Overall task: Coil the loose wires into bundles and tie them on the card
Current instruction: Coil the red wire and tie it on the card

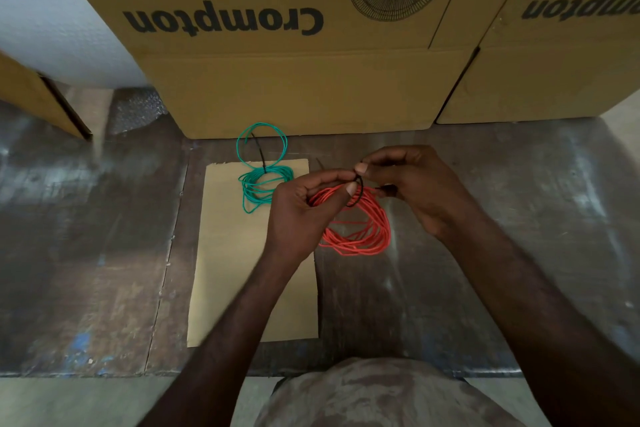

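A coil of red wire hangs in the air just right of the tan card. My left hand pinches the coil's top. A thin black tie loops around the red strands there, and my right hand grips the tie's end with thumb and finger. A green wire bundle lies at the card's far edge, bound by a black tie, with one green loop spilling off the card towards the box.
A large cardboard fan box stands right behind the card, a second box to its right. A cardboard piece and bubble wrap sit at the far left. The worn tabletop ends near my body.
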